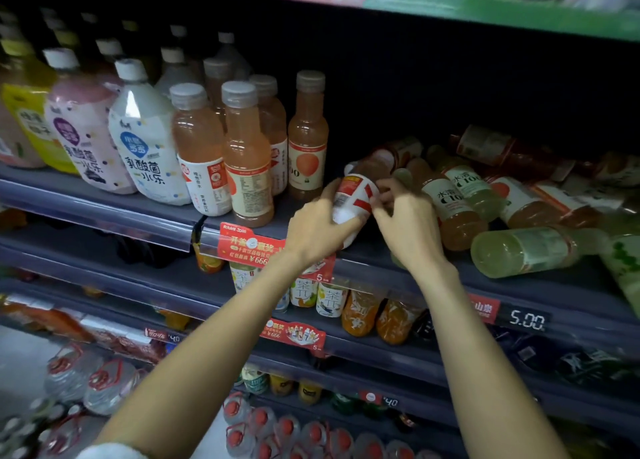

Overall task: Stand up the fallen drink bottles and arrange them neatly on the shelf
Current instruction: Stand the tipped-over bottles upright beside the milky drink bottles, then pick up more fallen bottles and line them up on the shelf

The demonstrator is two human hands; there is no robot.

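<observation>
Now: one fallen bottle in both hands, base toward us

Leftmost on the shelf [104,209] stand the yogurt drink bottles [145,140], then the upright orange juice bottles [247,153], already in a tidy row. Just right of that row, our left hand [318,230] wraps the lower body of a tilted juice bottle [353,192], fingers curled round its white and red label. Our right hand [408,223] pinches the same bottle from the other side, fingertips on the label edge. The bottle's long axis runs away from us and slightly up, cap end pointing into the shelf, base nearest our palms. We judge the coming move to be a tip-up: swing the cap end upward and set the base down in the open spot beside the standing row. Both hands are equally close; the left carries most of the hold. Farther right, a heap of fallen bottles [491,199] lies on its sides, still to be righted.
</observation>
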